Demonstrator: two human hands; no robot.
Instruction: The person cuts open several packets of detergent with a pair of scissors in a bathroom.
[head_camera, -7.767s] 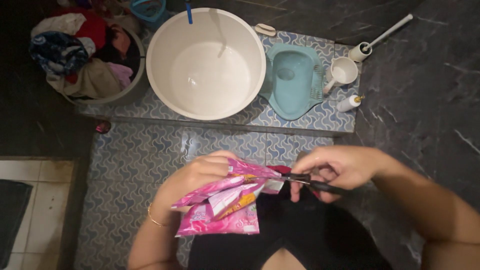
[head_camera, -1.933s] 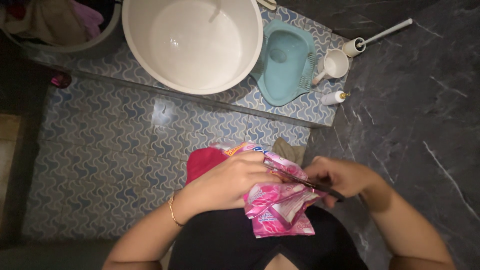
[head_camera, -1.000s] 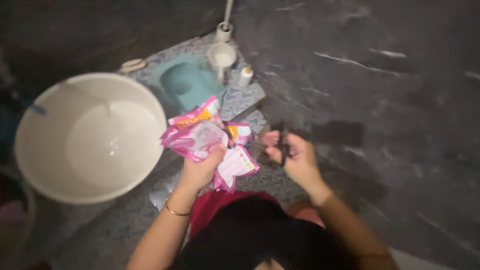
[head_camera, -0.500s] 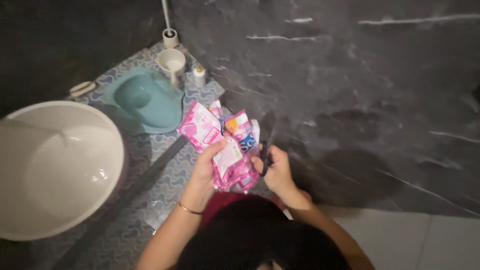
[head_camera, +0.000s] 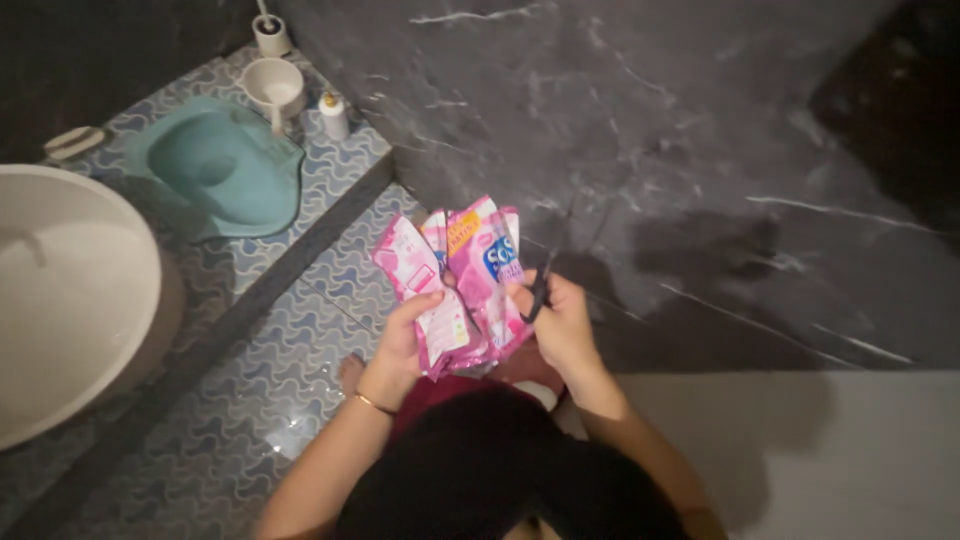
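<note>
Pink sachets, a small fanned bunch of glossy packets with white and yellow panels, stand upright in front of the person's chest, pinched near their lower ends by the left hand, whose fingers are curled shut around them with the thumb lying across the front of the nearest packet. Just to the right of that hold, the right hand is closed around a pair of dark scissors, with its fingertips touching the edge of the sachets; the blades point upward beside the packets, and whether they are parted or together cannot be told in the dim light. Below the left hold a thin gold bangle circles the wrist, and below both hands lie a strip of red cloth and the person's dark top. Behind and to the right of the hands rises a dark marbled wall, with a pale surface at its foot. To the left and under the hands spreads a floor of blue-and-white wave-patterned tiles. Farther left, up a low step, sits a teal squat toilet pan, and beyond it a white dipper, a small white bottle and a brush holder. At the far left edge a large white basin shows in part
</note>
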